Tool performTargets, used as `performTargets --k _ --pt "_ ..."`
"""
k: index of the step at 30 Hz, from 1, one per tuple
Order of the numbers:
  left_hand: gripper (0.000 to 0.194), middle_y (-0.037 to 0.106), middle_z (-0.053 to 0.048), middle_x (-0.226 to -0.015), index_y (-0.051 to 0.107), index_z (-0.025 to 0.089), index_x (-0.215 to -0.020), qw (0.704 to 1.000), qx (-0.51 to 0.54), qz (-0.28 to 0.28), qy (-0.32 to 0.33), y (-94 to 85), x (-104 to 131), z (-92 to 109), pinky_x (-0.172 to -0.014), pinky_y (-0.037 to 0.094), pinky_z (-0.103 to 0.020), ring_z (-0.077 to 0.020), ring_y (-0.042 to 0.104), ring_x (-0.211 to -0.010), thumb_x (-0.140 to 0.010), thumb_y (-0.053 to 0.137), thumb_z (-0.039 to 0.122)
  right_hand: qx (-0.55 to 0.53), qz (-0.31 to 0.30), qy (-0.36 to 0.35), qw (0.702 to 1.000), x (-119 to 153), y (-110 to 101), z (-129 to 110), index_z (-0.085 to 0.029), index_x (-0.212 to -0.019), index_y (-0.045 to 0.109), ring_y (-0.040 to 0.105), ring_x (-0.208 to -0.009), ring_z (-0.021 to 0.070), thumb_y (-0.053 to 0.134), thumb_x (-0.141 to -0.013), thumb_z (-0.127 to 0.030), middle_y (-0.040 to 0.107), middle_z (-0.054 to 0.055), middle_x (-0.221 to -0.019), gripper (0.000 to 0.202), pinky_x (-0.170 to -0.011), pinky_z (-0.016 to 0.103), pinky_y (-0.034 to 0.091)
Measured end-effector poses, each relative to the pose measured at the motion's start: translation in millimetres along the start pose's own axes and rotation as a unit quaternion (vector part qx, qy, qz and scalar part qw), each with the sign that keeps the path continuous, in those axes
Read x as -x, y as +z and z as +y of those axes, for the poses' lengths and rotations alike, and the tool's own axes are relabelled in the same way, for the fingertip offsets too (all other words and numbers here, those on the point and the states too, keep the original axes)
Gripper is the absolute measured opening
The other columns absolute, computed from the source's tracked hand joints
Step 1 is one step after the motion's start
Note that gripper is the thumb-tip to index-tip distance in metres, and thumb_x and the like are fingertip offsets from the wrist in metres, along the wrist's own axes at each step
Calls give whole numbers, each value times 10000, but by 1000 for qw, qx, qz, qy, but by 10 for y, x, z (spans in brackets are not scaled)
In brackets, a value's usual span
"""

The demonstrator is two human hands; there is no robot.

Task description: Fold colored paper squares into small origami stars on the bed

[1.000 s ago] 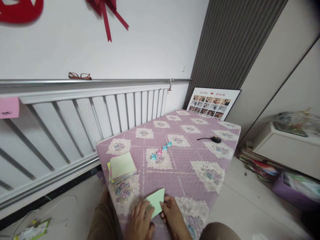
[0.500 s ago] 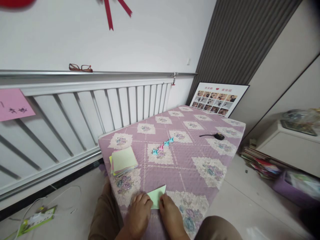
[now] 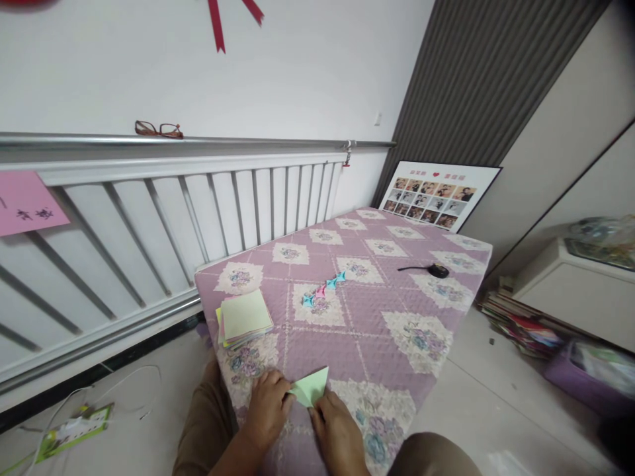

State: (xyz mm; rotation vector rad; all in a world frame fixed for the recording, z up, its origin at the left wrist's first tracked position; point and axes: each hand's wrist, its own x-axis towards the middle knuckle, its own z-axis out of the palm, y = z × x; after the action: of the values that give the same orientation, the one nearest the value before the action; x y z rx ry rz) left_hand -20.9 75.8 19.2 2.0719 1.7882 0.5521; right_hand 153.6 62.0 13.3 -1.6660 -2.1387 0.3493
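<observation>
A pale green sheet of folded paper (image 3: 310,387) lies at the near end of the table, between my two hands. My left hand (image 3: 269,404) pinches its left corner with closed fingers. On the lower right edge, my right hand (image 3: 337,423) has its fingers curled onto the paper. Parts of the sheet are hidden under the fingertips. Beyond it, several small folded paper pieces, blue (image 3: 308,300) and pink (image 3: 320,291), sit in a slanting row. To the left is a stack of coloured square paper (image 3: 245,314), a pale yellow sheet on top.
A floral purple cloth covers the table (image 3: 337,350). A black round object with a strap (image 3: 438,270) lies at the right. A white radiator (image 3: 258,205) runs along the left, with glasses (image 3: 159,129) on the pipe above. A photo board (image 3: 441,195) leans at the far end.
The green paper's lower part has been folded or lifted, so its outline is now more pointed. My left hand has shifted slightly left and up, and my right hand has moved its grip lower.
</observation>
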Motion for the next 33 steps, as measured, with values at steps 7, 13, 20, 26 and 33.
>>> performTargets --k 7,13,20,26,33 --pt "131 609 -6 -882 634 222 -766 999 2 23 -44 17 -92 -70 -819 301 -319 -194 514 -909 -854 540 247 18 -56 49 997 -125 -98 -87 -187 -843 660 629 -883 199 432 -911 -246 676 85 -927 245 -773 258 424" --pt "122 596 10 -840 604 217 -733 997 -5 50 -56 65 -124 -74 -804 288 -308 -185 514 -878 -838 579 273 35 -81 82 993 -211 -100 -119 -182 -826 663 643 -828 192 446 -898 -250 681 82 -909 238 -715 256 417" --pt "122 584 17 -826 585 213 -709 997 -23 56 -55 69 -135 -86 -779 278 -306 -182 511 -862 -823 592 257 40 -99 107 989 -247 -108 -119 -181 -772 661 650 -766 182 474 -878 -255 684 80 -868 227 -663 253 407" --pt "112 589 13 -836 584 214 -727 996 -42 54 -56 63 -139 -78 -783 280 -313 -190 512 -867 -831 588 254 40 -106 114 987 -267 -118 -125 -183 -760 654 651 -764 182 477 -874 -255 682 80 -871 223 -653 253 399" --pt "96 597 -16 -889 602 207 -765 995 -83 40 -49 65 -157 -114 -784 300 -322 -214 511 -898 -843 587 260 37 -99 124 987 -266 -157 -122 -196 -755 630 639 -735 157 509 -860 -248 681 54 -842 168 -632 228 375"
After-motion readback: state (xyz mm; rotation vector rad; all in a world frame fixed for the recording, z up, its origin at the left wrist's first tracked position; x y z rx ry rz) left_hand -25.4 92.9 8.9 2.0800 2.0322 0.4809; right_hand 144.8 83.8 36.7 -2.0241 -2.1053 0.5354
